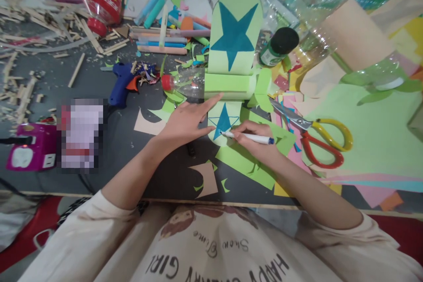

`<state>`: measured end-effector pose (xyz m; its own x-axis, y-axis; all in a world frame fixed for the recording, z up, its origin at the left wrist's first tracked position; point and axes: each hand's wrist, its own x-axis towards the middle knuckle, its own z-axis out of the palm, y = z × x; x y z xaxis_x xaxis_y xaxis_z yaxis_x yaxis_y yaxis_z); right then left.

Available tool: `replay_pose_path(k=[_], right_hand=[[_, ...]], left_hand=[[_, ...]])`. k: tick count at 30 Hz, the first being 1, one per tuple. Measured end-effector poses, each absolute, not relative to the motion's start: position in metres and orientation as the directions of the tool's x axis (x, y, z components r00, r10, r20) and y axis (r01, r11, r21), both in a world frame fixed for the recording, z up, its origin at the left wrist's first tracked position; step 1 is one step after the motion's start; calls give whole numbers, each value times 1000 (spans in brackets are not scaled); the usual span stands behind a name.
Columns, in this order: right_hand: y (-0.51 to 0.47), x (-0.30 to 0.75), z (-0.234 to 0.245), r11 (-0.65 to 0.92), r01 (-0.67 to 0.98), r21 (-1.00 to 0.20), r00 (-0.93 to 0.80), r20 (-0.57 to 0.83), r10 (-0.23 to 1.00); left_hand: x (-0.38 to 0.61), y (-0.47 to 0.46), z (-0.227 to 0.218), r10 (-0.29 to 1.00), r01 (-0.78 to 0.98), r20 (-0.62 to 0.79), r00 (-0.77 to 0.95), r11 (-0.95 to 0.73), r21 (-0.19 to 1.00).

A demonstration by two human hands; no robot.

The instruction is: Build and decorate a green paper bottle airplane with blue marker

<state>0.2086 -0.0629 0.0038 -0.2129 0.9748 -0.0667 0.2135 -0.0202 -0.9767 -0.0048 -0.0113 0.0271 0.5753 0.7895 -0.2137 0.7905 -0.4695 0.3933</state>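
My right hand (254, 139) is closed around a white marker pen (254, 138) with a blue end. Its tip rests on a partly coloured blue star (222, 124) on the lower pale-green paper flap. My left hand (188, 121) lies spread beside that flap, with the index finger at the green-wrapped middle of a plastic bottle (190, 83) and the thumb near the star. Above the bottle, the upper paper flap (220, 62) carries a larger, fully blue star (234, 33). A light-green sheet (251, 163) lies beneath my right hand.
Red-and-yellow scissors (317, 134) lie to the right, near a black-capped green bottle (279, 46). At left are a blue glue gun (120, 81), a purple box (33, 146) and wood sticks (76, 70). Several markers (165, 44) and paper scraps are scattered behind and around.
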Motion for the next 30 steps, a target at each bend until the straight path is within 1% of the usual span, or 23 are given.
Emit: replay_pose_path(k=[2,5,16,25,30], right_hand=[[-63,209,4,-17,213,-977,-223,-66,973],[-62,209,4,-57,198,-979,-205,-98,974],[-62,208,8,-102,192,-976,-178,-136,975],[-61,208,8,-105,192,-976,-178,-140,974],[-62,209,6,-87,179,-980,-172,-118,978]], left_hand=[[-5,-11,27,791,788,-202,577,-474,393],[-6,-12,26,791,785,-197,579,-476,395],[-5,-11,27,789,802,-240,566,-459,382],[-4,-12,29,792,807,-248,558,-450,382],[-4,-12,28,795,802,-231,561,-453,389]])
